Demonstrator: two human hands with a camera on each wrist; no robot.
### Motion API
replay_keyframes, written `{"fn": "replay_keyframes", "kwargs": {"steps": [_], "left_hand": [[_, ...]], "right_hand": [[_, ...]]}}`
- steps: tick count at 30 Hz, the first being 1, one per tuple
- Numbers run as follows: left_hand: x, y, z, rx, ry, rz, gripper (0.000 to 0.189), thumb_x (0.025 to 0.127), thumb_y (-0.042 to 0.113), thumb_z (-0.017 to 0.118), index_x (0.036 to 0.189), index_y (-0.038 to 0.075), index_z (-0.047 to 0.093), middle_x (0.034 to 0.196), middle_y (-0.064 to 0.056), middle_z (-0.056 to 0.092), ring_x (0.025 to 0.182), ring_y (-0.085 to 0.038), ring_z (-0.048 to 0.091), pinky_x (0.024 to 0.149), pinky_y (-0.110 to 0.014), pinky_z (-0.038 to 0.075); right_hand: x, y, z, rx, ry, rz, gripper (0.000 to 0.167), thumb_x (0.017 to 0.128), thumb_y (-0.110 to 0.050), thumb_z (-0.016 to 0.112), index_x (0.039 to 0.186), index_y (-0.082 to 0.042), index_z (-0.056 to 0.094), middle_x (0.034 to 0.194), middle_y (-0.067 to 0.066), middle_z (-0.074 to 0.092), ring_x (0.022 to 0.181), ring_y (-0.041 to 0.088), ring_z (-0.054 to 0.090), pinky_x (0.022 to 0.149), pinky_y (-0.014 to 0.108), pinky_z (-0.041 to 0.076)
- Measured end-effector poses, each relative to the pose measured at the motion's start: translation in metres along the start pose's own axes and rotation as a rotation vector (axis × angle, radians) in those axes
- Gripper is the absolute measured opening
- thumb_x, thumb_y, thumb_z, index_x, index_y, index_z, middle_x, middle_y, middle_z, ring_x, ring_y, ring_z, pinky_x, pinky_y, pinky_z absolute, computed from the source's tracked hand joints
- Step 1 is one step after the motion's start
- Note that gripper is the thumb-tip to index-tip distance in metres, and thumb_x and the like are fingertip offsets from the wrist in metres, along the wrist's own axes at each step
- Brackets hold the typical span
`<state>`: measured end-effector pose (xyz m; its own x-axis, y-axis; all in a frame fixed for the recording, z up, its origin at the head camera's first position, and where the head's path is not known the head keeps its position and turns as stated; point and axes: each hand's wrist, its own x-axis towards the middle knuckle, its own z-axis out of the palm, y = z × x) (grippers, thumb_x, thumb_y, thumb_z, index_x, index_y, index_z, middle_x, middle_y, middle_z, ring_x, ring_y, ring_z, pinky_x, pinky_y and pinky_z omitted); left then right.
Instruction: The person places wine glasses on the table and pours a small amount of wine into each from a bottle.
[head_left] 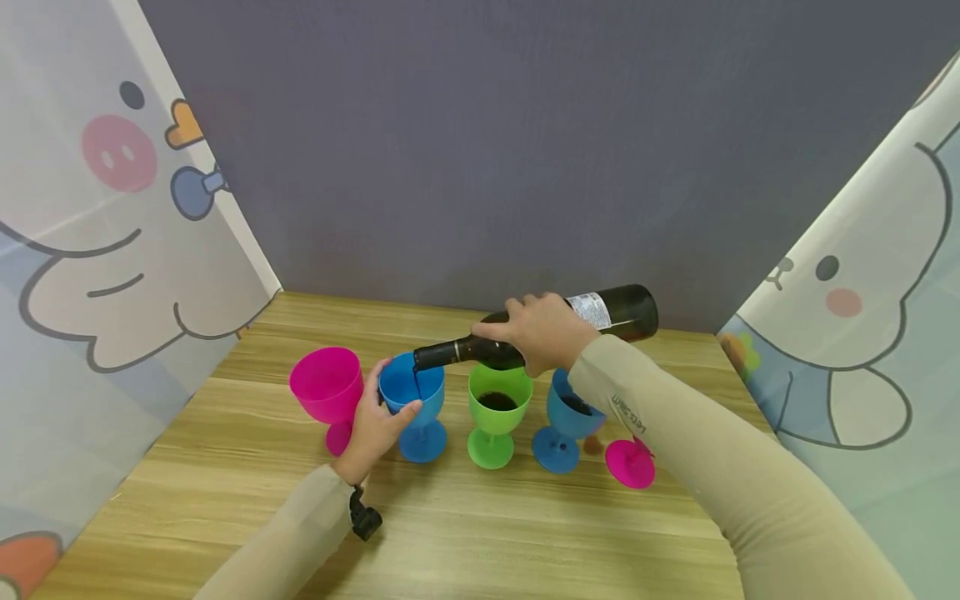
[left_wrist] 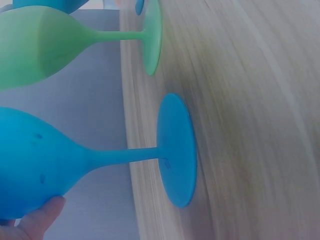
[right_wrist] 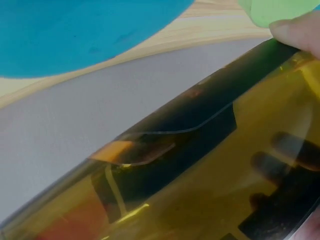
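Note:
My right hand (head_left: pixel 546 332) grips a dark wine bottle (head_left: pixel 632 312) by its body, tilted with the mouth low on the left. A thin dark stream falls from the mouth into a blue goblet (head_left: pixel 423 442). Around that goblet's bowl curls my left hand (head_left: pixel 377 427); the left wrist view shows the thumb (left_wrist: pixel 46 212) against the bowl and the foot (left_wrist: pixel 177 150) on the table. In the right wrist view the bottle's amber glass (right_wrist: pixel 200 170) fills much of the frame, with fingers seen through it.
Left of the held goblet stands a pink goblet (head_left: pixel 327 385). To its right are a green goblet (head_left: pixel 491 450) and another blue goblet (head_left: pixel 556 450), both with dark liquid. A pink goblet's foot (head_left: pixel 630 465) shows beside my right sleeve. A grey panel (head_left: pixel 480 150) rises behind the wooden table (head_left: pixel 465 533).

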<state>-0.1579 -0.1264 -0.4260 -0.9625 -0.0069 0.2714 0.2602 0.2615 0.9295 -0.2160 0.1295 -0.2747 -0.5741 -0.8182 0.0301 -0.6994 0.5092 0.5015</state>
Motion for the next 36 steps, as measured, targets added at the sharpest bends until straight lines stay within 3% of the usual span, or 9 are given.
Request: {"fn": "replay_keyframes", "kwargs": {"steps": [7,19,36], "left_hand": [[-0.0003,-0.0032,0.0000,0.011,-0.002,-0.001,0.080,0.083,0.023,0.071,0.144,-0.003,0.026,0.138,-0.031,0.039,0.125,-0.049,0.040,0.098,-0.061,0.038],[0.0006,-0.0058,0.0001,0.019,0.006,-0.014,0.075,0.082,0.013,0.066,0.143,-0.003,0.027,0.138,-0.032,0.038,0.123,-0.050,0.041,0.095,-0.062,0.040],[-0.0016,-0.0007,-0.0001,-0.016,-0.004,-0.015,0.077,0.082,0.015,0.067,0.145,-0.001,0.026,0.139,-0.031,0.037,0.124,-0.048,0.041,0.096,-0.060,0.040]], "right_hand": [[-0.0010,-0.0010,0.0040,0.004,-0.011,-0.001,0.081,0.068,-0.042,0.084,0.138,-0.034,0.045,0.089,0.010,0.061,0.066,0.023,0.059,0.056,0.034,0.052],[-0.0046,-0.0008,0.0047,-0.014,-0.067,0.016,0.085,0.068,-0.041,0.084,0.141,-0.035,0.041,0.092,0.010,0.061,0.067,0.023,0.058,0.057,0.033,0.052],[-0.0070,0.0017,0.0069,-0.038,-0.058,0.006,0.084,0.068,-0.042,0.084,0.141,-0.034,0.042,0.089,0.009,0.060,0.065,0.022,0.056,0.057,0.034,0.052]]}}
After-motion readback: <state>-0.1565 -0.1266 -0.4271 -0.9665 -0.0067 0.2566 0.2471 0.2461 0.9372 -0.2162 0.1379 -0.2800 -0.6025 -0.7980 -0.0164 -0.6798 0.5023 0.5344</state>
